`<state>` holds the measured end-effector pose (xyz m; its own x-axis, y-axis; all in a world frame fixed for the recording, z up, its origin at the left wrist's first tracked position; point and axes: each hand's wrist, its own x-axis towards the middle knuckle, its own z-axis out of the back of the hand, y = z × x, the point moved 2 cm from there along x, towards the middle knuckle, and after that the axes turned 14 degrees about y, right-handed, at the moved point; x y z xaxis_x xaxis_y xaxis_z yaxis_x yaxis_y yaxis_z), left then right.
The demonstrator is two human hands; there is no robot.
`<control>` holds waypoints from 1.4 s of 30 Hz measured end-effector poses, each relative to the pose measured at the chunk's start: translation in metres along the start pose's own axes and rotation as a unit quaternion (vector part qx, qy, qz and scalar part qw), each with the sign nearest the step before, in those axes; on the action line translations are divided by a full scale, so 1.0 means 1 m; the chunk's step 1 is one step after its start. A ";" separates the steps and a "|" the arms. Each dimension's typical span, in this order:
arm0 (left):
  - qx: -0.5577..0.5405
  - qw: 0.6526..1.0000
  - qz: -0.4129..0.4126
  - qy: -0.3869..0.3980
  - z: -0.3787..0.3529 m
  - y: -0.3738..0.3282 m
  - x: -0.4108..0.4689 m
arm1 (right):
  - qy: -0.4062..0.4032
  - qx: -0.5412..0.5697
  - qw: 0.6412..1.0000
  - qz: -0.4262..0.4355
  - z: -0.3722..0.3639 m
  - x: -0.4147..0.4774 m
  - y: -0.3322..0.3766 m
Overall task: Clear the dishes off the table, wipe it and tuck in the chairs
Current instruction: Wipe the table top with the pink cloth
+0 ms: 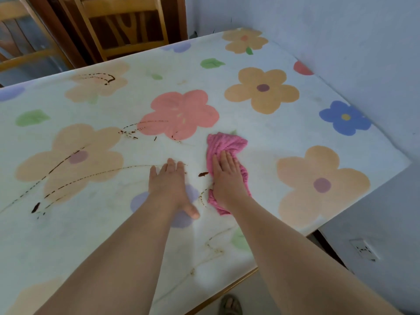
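Pink cloth (227,146), bunched, lies on the surface (261,137) a little right of centre, just below a printed pink flower. Right hand (227,176) lies flat on top of it, fingers straight and close together, palm pressing down. Cloth shows beyond the fingertips and along the hand's outer side.

Left hand (169,183) rests flat on the surface just beside the right, apart from the cloth. Its fingers are straight and its thumb is spread outward toward the near edge. It holds nothing.

Surface has a pale covering with large flowers in orange, pink, blue and lilac, plus green leaves. Brown dotted streaks (59,164) arc across the left half, with fainter ones near the front edge. A small brown blob (203,174) sits between the two hands, close to the cloth's left edge.

Wooden chair (127,26) stands at the far edge, its back facing the surface; how far in it sits cannot be told. A second chair (20,57) is partly in view at far left.

Pale blue wall (341,30) runs along the right side, with a socket (363,248) low down. A sandalled foot (230,304) shows on the floor below the near edge.
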<state>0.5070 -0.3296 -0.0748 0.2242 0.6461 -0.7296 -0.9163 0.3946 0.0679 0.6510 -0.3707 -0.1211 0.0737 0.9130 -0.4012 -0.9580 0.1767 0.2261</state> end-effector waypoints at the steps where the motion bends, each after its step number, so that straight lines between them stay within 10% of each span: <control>1: -0.001 1.000 -0.004 -0.004 -0.001 0.001 0.000 | 0.011 0.000 1.000 0.014 -0.002 0.005 0.012; 10: 0.015 1.000 -0.006 -0.006 0.002 0.000 -0.005 | 0.032 -0.017 0.997 0.064 0.001 0.019 0.022; 23: 0.043 0.999 -0.004 0.012 -0.002 0.004 -0.006 | -0.008 0.065 0.976 -0.209 0.008 -0.055 -0.125; 42: 0.012 0.999 -0.018 0.049 -0.051 0.087 -0.047 | -0.018 0.106 0.950 -0.294 -0.069 -0.115 0.044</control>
<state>0.3995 -0.3593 -0.0694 0.2215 0.5642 -0.7954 -0.8998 0.4327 0.0564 0.5812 -0.4934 -0.1260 0.5913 0.6456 -0.4833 -0.6712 0.7262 0.1488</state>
